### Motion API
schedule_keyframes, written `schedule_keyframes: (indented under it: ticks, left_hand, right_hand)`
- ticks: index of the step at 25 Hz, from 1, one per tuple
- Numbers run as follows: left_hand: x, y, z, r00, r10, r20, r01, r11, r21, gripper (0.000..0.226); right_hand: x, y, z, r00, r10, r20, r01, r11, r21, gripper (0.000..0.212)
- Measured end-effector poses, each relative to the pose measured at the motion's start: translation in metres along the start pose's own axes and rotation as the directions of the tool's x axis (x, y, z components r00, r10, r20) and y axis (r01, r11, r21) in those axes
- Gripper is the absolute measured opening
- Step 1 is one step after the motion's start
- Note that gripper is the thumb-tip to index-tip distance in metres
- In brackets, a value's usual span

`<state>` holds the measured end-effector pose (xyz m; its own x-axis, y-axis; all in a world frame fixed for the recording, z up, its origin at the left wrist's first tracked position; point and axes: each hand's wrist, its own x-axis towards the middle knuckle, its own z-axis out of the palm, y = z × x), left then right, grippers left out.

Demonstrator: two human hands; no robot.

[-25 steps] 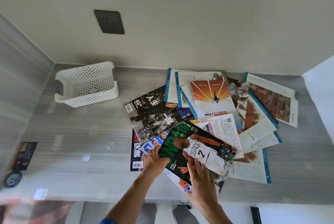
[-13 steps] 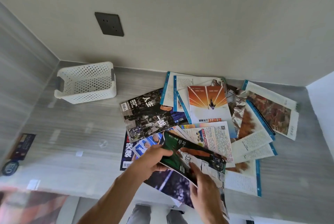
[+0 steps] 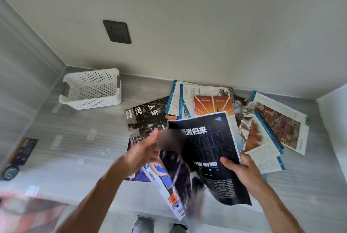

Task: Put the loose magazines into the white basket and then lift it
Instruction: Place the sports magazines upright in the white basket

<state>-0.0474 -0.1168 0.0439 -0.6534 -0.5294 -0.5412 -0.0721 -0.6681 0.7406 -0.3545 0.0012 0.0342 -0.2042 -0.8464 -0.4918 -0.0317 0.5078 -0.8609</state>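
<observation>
A dark basketball magazine [image 3: 208, 150] hangs open in the air above the pile, its black page facing me. My right hand [image 3: 242, 170] grips its right edge, thumb on the page. My left hand [image 3: 142, 155] is at its left side with fingers spread and blurred; whether it holds the pages I cannot tell. Several loose magazines [image 3: 272, 127] lie spread over the grey counter behind and to the right. The white perforated basket [image 3: 92, 90] stands empty at the back left, near the wall.
A dark wall socket [image 3: 117, 31] sits on the wall above the basket. A small dark card [image 3: 23, 150] and a round black object [image 3: 9, 171] lie at the counter's left edge. The counter's front edge runs just below my hands.
The top magazine has been lifted off the pile toward me and has fallen open to a dark inner page. Both hands rose with it.
</observation>
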Motion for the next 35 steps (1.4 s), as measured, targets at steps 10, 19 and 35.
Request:
schedule_keyframes:
  ticks: [10,19,35]
  left_hand:
    - [0.036,-0.055,0.037,0.944,-0.123,-0.307,0.02,0.947,-0.32,0.058]
    - [0.008,-0.03,0.007,0.717,0.458,-0.525,-0.513,0.857,0.047,0.025]
    - [-0.108,0.021,-0.122,0.267,0.605,-0.751,-0.124,0.794,0.595,0.034]
  right_hand:
    - [-0.001,0.016,0.034,0.921,0.226,0.318,-0.364,0.789,0.494,0.047]
    - [0.009,-0.014,0.054,0.997,-0.078,-0.004,0.078,0.995,0.065,0.016]
    - [0.058,-0.088,0.206,0.919,-0.376,0.115,0.381,0.78,-0.497,0.026]
